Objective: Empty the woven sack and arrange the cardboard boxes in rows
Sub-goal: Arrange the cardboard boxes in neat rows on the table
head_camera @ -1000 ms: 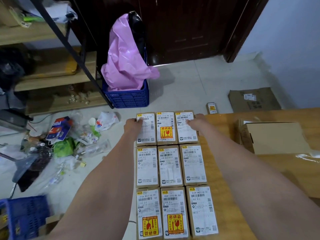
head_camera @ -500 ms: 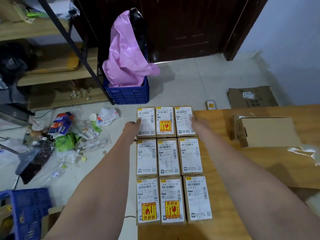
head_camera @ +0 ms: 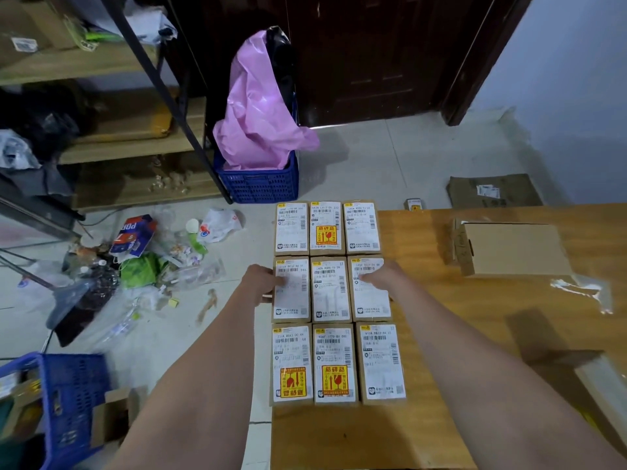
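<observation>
Where table (head_camera: 441,334) ends, left boxes (head_camera: 291,290) flush.

A blue crate (head_camera: 259,184) holds a pink bag (head_camera: 258,110). Left of the crate stands a shelf (head_camera: 101,62); in front of it, litter (head_camera: 135,262); behind it, a dark door (head_camera: 369,52); far right, flat cardboard (head_camera: 492,191).
</observation>
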### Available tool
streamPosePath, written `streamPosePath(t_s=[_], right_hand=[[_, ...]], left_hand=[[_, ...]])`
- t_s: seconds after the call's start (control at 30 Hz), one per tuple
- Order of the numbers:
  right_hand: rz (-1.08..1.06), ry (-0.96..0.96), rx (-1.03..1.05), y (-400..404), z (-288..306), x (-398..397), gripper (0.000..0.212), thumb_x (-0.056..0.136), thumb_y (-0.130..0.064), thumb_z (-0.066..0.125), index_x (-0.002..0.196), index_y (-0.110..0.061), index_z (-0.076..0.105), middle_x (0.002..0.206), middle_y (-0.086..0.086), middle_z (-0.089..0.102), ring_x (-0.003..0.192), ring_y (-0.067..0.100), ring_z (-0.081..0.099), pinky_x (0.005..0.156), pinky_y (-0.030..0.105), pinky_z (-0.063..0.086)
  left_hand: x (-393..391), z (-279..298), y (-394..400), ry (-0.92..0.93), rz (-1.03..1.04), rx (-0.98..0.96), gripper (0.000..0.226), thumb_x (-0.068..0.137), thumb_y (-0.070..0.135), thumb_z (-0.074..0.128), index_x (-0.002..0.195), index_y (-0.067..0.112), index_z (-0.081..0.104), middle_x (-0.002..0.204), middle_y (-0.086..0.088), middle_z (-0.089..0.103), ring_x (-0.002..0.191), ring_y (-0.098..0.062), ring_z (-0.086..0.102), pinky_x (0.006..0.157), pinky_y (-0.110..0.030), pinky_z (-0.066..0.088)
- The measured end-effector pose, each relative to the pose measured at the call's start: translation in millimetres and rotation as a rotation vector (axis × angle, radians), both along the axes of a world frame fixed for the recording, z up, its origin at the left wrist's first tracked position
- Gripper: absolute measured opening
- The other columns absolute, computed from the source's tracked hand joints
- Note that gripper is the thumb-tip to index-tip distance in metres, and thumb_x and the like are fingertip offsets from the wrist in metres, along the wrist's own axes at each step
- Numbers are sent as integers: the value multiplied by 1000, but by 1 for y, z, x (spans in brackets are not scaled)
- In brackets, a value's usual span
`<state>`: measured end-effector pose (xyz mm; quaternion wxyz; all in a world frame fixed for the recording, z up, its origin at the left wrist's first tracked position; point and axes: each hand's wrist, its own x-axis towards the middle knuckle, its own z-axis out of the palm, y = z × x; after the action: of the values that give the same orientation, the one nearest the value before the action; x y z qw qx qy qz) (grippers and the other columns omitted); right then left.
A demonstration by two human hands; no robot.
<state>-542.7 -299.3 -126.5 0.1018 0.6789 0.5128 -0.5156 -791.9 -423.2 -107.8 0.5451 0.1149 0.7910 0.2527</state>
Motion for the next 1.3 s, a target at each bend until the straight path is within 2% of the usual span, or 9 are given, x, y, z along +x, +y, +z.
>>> streamPosePath(t_s=[0.2, 0.3, 0.43, 0.6, 0.7, 0.77, 0.93, 1.13, 1.3], right_hand=[[-1, -36, 33, -15, 23, -3, 86, 88, -45, 68, 151, -2, 27, 154, 14, 36, 138, 34, 39, 106, 40, 40], [-60, -35, 41, -29, 34, 9, 91, 91, -55, 59, 153, -3, 20, 158, 13, 28, 142, 36, 33, 109, 44, 36], [-19, -9, -54, -63, 41, 35, 98, 83, -67, 58, 152, -7, 25, 156, 12, 33, 138, 36, 38, 105, 48, 42], [165, -78, -196, -109, 40, 67, 86, 75, -59, 74, 142, -12, 45, 139, 12, 56, 119, 34, 57, 91, 47, 54], [144, -41, -208, -124, 43, 71, 64, 79, -42, 79, 131, -14, 55, 132, 11, 61, 118, 34, 58, 93, 52, 53], [128, -42, -181, -130, 49, 68, 63, 80, -38, 79, 132, -13, 53, 135, 10, 59, 120, 34, 57, 94, 49, 52], [97, -17, -119, -138, 49, 63, 67, 81, -35, 79, 136, -9, 51, 139, 10, 56, 125, 32, 54, 98, 43, 50], [71, -12, -28, -144, 52, 59, 57, 90, -29, 71, 137, -5, 49, 144, 11, 52, 130, 30, 50, 103, 38, 44], [40, -9, -9, -146, 44, 59, 65, 88, -33, 72, 139, -3, 45, 145, 12, 50, 132, 31, 47, 104, 39, 43]], left_hand=[[3, -1, -11, -11, 29, 36, 27, 86, 13, 74, 108, -1, 66, 106, -15, 71, 88, -29, 67, 79, -40, 54], [8, 2, -27, -32, -9, 4, 32, 86, 24, 75, 110, 6, 66, 106, -11, 72, 96, -29, 67, 87, -43, 55], [13, 11, -56, -97, -131, -74, 40, 80, 25, 82, 113, 13, 62, 109, -7, 72, 99, -28, 69, 89, -47, 56], [29, 17, -89, -55, -164, -117, 41, 80, 16, 81, 112, -3, 64, 105, -14, 73, 93, -30, 70, 82, -44, 59], [39, 15, -106, -39, -183, -156, 37, 79, 15, 81, 107, -5, 65, 102, -16, 74, 93, -31, 71, 87, -47, 58], [44, 11, -114, -28, -174, -144, 35, 79, 14, 82, 105, -4, 66, 104, -17, 73, 92, -31, 71, 86, -48, 58], [55, 11, -123, -18, -100, -81, 30, 85, 12, 76, 108, -3, 65, 103, -17, 72, 91, -32, 70, 71, -41, 58], [57, 9, -127, 4, -91, -61, 22, 88, 13, 73, 106, 3, 67, 105, -15, 72, 95, -31, 69, 79, -43, 57], [59, 5, -131, 4, -56, -37, 25, 88, 13, 72, 110, 3, 66, 107, -16, 72, 95, -32, 69, 83, -46, 57]])
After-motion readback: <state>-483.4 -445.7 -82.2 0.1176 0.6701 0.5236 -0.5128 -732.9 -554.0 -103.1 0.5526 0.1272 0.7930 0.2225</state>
